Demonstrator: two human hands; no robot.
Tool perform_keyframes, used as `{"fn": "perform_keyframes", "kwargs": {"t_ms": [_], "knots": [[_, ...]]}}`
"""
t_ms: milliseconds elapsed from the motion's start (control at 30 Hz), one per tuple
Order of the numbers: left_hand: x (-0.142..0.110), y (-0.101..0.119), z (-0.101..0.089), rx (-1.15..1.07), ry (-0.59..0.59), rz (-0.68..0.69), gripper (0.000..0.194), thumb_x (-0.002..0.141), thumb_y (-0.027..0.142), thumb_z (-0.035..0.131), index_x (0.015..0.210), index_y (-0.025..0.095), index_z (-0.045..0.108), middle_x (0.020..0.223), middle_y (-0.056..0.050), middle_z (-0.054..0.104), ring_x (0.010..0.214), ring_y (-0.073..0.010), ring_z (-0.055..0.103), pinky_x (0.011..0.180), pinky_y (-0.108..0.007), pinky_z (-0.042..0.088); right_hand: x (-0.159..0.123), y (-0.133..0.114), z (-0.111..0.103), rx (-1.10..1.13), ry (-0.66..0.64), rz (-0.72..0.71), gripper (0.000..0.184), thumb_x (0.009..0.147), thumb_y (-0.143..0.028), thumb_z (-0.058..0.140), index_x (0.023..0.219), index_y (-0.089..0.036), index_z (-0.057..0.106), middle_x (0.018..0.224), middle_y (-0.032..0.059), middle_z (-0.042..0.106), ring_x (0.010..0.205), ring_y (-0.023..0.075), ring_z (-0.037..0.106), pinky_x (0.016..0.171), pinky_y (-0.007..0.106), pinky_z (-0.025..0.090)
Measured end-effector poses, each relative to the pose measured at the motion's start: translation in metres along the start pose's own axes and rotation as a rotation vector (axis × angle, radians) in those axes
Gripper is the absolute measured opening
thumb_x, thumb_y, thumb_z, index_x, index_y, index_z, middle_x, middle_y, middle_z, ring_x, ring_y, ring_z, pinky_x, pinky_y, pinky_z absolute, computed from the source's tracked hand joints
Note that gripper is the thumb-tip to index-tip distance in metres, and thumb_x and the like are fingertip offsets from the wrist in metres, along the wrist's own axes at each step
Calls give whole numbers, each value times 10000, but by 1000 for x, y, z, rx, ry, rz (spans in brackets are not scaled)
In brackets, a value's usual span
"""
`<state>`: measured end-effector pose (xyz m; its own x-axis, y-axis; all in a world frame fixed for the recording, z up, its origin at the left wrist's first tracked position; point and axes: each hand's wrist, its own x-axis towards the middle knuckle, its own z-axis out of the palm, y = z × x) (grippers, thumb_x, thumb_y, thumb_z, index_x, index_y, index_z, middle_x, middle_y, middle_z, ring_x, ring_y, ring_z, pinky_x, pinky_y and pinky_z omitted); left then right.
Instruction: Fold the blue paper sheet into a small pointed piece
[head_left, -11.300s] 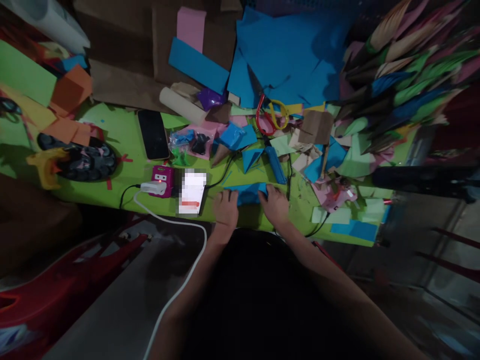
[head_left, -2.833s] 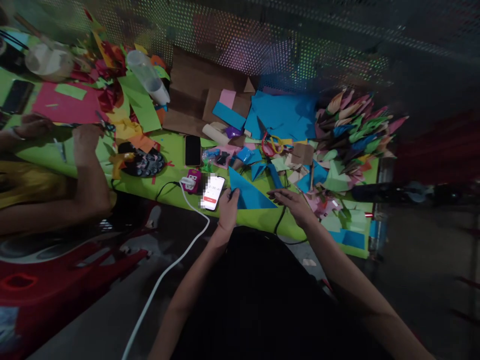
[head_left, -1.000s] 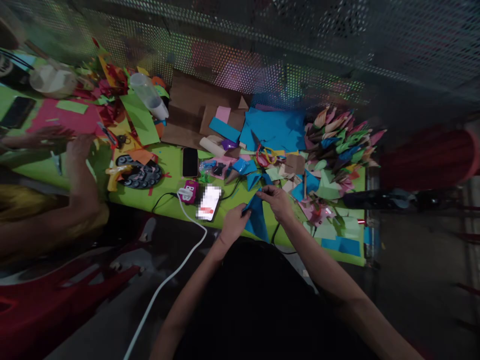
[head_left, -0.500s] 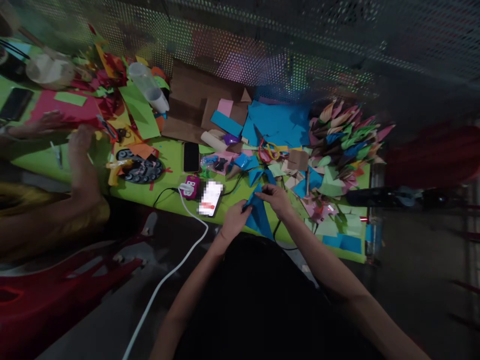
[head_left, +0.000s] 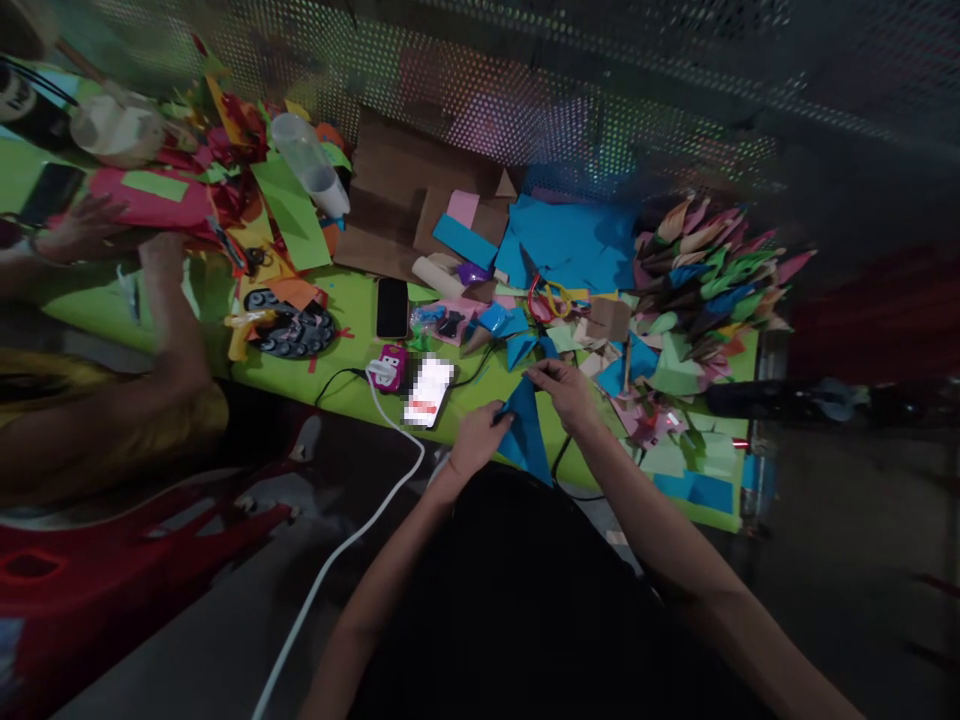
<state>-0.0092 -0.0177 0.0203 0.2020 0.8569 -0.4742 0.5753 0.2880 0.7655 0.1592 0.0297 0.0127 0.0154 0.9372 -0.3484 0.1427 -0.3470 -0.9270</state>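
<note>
The blue paper triangle (head_left: 528, 438) slants between the two hands over the near edge of the green table (head_left: 352, 392) — the left hand (head_left: 481, 437) pinches its left side, the right hand (head_left: 568, 392) grips its top corner with the fingertips, and the wide end hangs below.

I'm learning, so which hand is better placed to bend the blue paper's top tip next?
Probably the right hand: it pinches the blue paper near its top; the left hand holds lower.

Blue paper sheet (head_left: 529, 437), one: roughly triangular, narrow end pointing away, held slanted at the near edge of the green counter (head_left: 356, 300).
</note>
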Motion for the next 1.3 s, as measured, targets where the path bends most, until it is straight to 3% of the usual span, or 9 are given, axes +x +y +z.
{"fn": "perform_keyframes", "kwargs": {"t_ms": [233,367,533,700,1133,1300], "knots": [[2,-7,0,-91,21,-33,208,901,263,544,702,203,537,659,31,539,646,-144,524,613,-270,347,-4,7,4,52,-45,82,492,603,-682,780,721,-221,656,664,-18,583,656,155,519,651,315,449],[2,-10,2,-99,42,-26,182,896,276,552,730,203,562,694,22,574,672,-146,538,639,-273,375,-7,12,5,18,-17,48,465,606,-660,795,657,-225,641,619,-26,572,625,143,501,617,302,424],[3,-12,2,-121,61,-69,188,901,306,551,747,200,566,687,17,564,693,-154,544,651,-270,384,-10,19,4,23,-61,108,504,591,-677,793,749,-210,688,667,-19,626,623,136,523,607,291,438],[5,-15,2,-169,85,-76,215,906,291,548,714,196,551,683,19,567,675,-147,543,671,-275,389,-15,27,4,-34,-77,129,498,582,-679,801,665,-207,663,597,-16,598,604,143,518,590,291,423],[10,-30,2,-219,180,-90,199,902,338,550,763,196,574,781,-4,632,757,-154,585,720,-267,425,-24,26,7,-42,-102,209,525,545,-686,807,704,-201,683,627,-13,606,616,144,510,598,300,419],[11,-40,5,-336,225,-59,261,902,386,550,718,202,527,685,21,549,686,-144,529,669,-264,406,-27,31,3,-52,-150,225,513,555,-678,807,667,-200,656,605,-20,582,607,138,489,604,297,411]]}}
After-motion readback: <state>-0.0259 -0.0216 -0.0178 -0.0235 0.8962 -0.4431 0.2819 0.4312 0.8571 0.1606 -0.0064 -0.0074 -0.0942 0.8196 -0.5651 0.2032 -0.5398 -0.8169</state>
